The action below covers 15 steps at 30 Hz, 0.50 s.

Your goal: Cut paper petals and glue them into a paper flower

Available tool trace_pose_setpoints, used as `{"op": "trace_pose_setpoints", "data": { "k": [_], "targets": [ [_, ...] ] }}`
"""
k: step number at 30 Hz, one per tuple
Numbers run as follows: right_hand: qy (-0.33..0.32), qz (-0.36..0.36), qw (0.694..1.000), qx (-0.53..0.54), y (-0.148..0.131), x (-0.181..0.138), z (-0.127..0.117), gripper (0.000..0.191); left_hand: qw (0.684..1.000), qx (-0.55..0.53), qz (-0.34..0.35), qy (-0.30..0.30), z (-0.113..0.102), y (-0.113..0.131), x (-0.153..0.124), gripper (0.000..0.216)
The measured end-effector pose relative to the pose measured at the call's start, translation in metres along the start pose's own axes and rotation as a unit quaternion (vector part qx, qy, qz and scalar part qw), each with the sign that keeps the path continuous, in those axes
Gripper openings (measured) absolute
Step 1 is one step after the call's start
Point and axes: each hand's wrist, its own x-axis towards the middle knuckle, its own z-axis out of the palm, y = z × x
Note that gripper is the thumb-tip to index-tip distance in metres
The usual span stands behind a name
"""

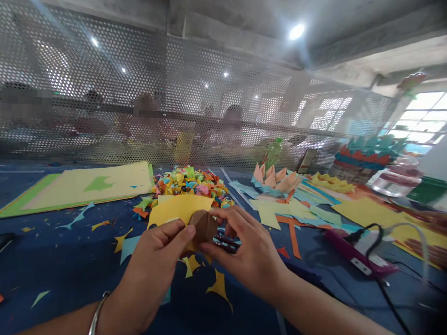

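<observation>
Both hands meet over the blue table [56, 259] and pinch a small folded brown paper piece [203, 227]. My left hand [156, 263], with a metal bangle on its wrist, grips the piece from the left with thumb and fingers. My right hand [247, 250] holds its right edge with closed fingertips. Just behind the piece lies a yellow paper sheet [179, 209]. Dark scissors [225, 242] lie on the table under my right hand.
A heap of small multicoloured folded papers [191, 182] sits behind the yellow sheet. Large yellow and green sheets [78, 187] lie at left. Coloured scraps litter the table. A purple glue gun [353, 249] with a black cable lies at right. A perforated metal screen [138, 94] stands behind, with people beyond it.
</observation>
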Motion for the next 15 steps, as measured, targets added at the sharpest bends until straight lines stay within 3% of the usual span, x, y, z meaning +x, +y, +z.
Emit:
{"op": "trace_pose_setpoints", "data": {
  "k": [8,15],
  "targets": [
    [-0.060,-0.023,0.998,0.005,-0.0001,-0.0009,-0.0018,0.048,0.998,0.054,0.031,0.012,-0.0060,-0.0014,0.0065,0.014],
    [-0.047,-0.008,0.999,-0.005,-0.0023,-0.0004,-0.0001,0.040,0.995,-0.088,-0.045,-0.013,0.0036,0.0014,0.0000,0.018]
  ]
}}
